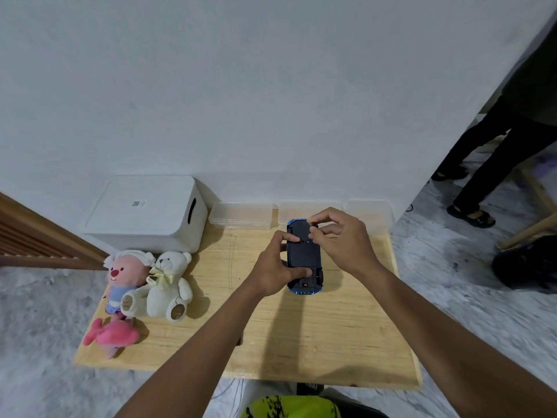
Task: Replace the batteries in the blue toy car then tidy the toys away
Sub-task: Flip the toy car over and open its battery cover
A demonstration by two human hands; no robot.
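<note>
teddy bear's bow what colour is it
The bow is pale yellow; the head view shows it.

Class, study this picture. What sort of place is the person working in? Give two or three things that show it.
Likely a room in a home: a wooden table against a plain white wall, a white teddy bear on it, a white storage box behind, and a blue toy car.

Box label [138, 203] unreadably small, blue toy car [303, 254] edge hidden behind left hand [272, 268]
</note>
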